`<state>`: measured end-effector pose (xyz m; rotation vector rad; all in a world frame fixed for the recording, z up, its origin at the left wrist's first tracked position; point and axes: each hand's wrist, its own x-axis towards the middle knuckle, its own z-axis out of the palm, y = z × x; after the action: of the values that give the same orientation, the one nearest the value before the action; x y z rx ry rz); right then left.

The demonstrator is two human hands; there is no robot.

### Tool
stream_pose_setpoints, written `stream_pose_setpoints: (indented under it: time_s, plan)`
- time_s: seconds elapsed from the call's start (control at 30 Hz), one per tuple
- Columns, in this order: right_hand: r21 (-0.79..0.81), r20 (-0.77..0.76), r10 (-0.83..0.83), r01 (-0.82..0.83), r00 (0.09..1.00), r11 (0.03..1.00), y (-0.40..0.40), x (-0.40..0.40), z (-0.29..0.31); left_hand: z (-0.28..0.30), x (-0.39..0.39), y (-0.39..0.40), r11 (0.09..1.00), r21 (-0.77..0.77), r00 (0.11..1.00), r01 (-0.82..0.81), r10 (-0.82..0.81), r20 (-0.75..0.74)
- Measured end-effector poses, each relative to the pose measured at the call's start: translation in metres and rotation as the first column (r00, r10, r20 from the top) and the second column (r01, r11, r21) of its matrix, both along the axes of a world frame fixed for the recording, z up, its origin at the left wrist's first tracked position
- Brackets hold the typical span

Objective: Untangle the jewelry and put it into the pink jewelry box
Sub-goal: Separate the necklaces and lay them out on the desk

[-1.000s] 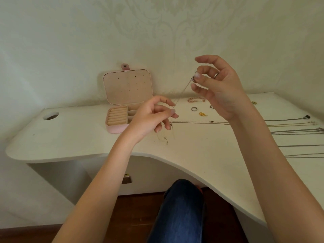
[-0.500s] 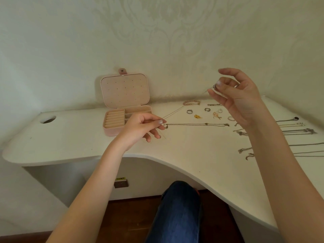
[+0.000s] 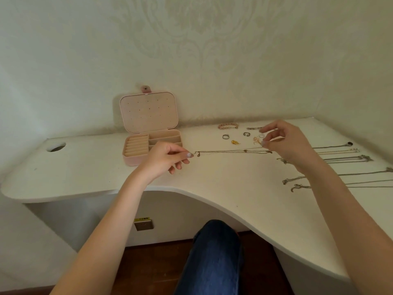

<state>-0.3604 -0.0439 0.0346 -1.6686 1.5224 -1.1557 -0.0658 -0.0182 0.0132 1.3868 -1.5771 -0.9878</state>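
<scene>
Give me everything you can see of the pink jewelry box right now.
The pink jewelry box sits on the white desk near the wall, left of the loose jewelry. Its rounded lid stands open and roughly upright, with a dotted inner panel and a snap tab on top. The base has beige ring rolls at the left and divided compartments at the right, apparently empty. Neither hand touches it; the left hand is just in front and to the right of it.

Bare white curved desk [image 3: 212, 188] surface lies along the near edge, between the two forearms. The open pink jewelry box [image 3: 148, 133] stands at the back left against the wall, its lid upright. Small rings and a pink beaded bracelet [image 3: 228, 125] crowd the back centre. Thin silver chains [image 3: 344, 158] lie in rows across the right side. A round cable hole [image 3: 55, 147] breaks the far left corner.
</scene>
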Motion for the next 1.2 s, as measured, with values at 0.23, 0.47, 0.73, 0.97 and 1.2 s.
stream_pose_setpoints:
  time_s: [0.23,0.47,0.73,0.97,1.2]
  plan:
    - [0.039,-0.169,-0.065,0.072,0.983,0.997,-0.007,-0.002,-0.015,-0.01,0.001,-0.02,1.0,-0.026,0.998,0.014,-0.012,0.068]
    - [0.066,-0.158,-0.059,0.07,0.986,0.995,-0.011,-0.002,-0.018,-0.02,-0.002,-0.026,0.996,-0.072,0.967,-0.048,0.065,0.247]
    - [0.02,0.015,0.01,-0.011,1.0,1.0,-0.007,0.001,-0.009,-0.018,0.002,-0.021,0.989,-0.07,0.989,-0.127,0.131,0.061]
    - [-0.035,0.143,0.037,-0.033,0.989,0.999,0.0,0.007,-0.001,-0.018,-0.025,0.0,0.948,-0.317,0.969,-0.022,0.099,0.227]
    - [-0.054,0.161,0.02,-0.011,0.987,0.998,-0.002,0.002,-0.002,-0.033,-0.046,0.001,0.874,-0.218,0.656,0.434,-0.141,0.742]
